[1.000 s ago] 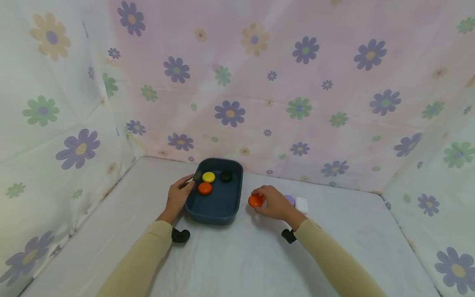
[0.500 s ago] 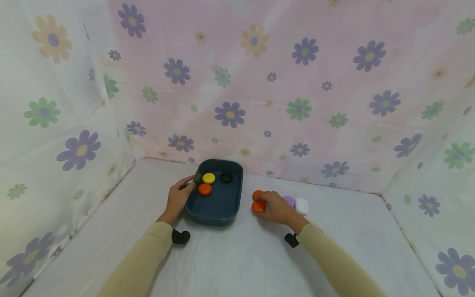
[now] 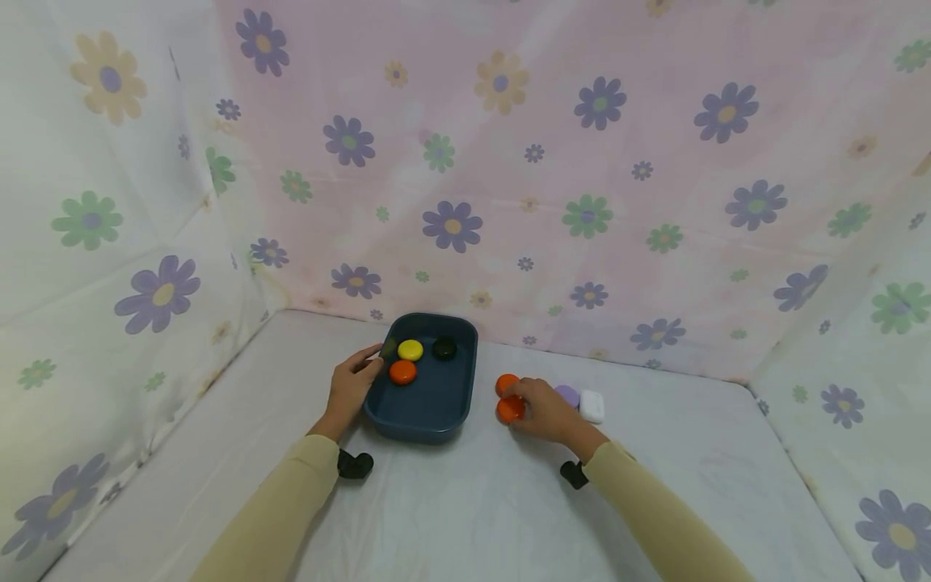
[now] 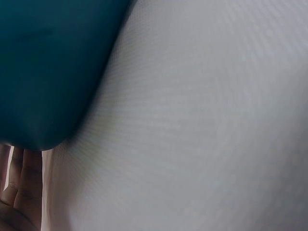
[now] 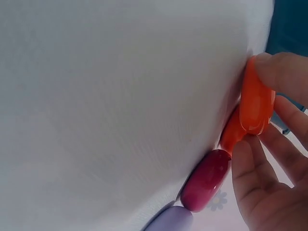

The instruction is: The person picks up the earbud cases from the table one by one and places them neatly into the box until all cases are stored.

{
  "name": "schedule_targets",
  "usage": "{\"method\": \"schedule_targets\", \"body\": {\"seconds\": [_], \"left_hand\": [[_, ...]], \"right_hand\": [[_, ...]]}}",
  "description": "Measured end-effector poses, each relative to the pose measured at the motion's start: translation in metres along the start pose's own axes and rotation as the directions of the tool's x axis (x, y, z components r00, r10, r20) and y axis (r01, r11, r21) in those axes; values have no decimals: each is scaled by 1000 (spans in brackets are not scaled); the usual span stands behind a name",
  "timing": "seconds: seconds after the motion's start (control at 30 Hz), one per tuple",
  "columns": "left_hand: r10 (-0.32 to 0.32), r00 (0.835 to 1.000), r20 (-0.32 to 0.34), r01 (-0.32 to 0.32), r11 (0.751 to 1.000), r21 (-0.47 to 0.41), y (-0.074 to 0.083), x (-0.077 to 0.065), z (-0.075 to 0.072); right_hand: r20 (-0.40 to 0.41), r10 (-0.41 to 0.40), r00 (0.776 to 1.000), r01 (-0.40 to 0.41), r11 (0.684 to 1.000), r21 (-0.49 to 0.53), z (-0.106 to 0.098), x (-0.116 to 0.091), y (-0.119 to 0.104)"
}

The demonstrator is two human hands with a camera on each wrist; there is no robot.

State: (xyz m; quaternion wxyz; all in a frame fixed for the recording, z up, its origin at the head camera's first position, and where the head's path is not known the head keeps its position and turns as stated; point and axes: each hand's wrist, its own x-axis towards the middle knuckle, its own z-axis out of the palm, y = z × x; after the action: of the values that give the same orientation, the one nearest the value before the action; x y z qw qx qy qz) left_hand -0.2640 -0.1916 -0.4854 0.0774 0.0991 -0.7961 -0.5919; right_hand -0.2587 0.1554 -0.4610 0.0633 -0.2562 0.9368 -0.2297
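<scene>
My right hand [image 3: 547, 410] pinches a glossy orange disc [image 3: 511, 410] with rounded edges between thumb and fingertips, close over the table. Just behind it lies another orange disc [image 3: 507, 383]. In the right wrist view a dark red disc [image 5: 207, 180] follows in line, hidden behind the hand in the head view. A lilac disc [image 3: 567, 396] and a white rounded-square piece [image 3: 592, 406] lie past the knuckles. My left hand [image 3: 351, 388] touches the left side of a dark blue tray [image 3: 429, 433], its fingers lying straight along the wall. Inside sit yellow [image 3: 410, 350], orange [image 3: 403, 372] and black [image 3: 444, 348] discs.
A white cloth covers the table [image 3: 465, 517]. Flower-print sheets [image 3: 509, 186] close in the back and both sides. Black wrist camera mounts [image 3: 355, 465] stick out beneath both forearms.
My right hand has carried its orange disc slightly right and toward me, uncovering the second orange disc behind it. The left hand and tray stay in place.
</scene>
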Motion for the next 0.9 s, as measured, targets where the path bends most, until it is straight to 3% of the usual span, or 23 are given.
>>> {"method": "schedule_targets", "body": {"seconds": [0.57, 0.9], "left_hand": [[4, 1000, 1, -4, 1000, -9, 0, -1, 1], [4, 1000, -2, -4, 1000, -17, 2, -3, 0]], "right_hand": [[-13, -18, 1000, 17, 1000, -13, -1, 0, 0], [-92, -102, 991, 112, 988, 107, -10, 7, -8]]}}
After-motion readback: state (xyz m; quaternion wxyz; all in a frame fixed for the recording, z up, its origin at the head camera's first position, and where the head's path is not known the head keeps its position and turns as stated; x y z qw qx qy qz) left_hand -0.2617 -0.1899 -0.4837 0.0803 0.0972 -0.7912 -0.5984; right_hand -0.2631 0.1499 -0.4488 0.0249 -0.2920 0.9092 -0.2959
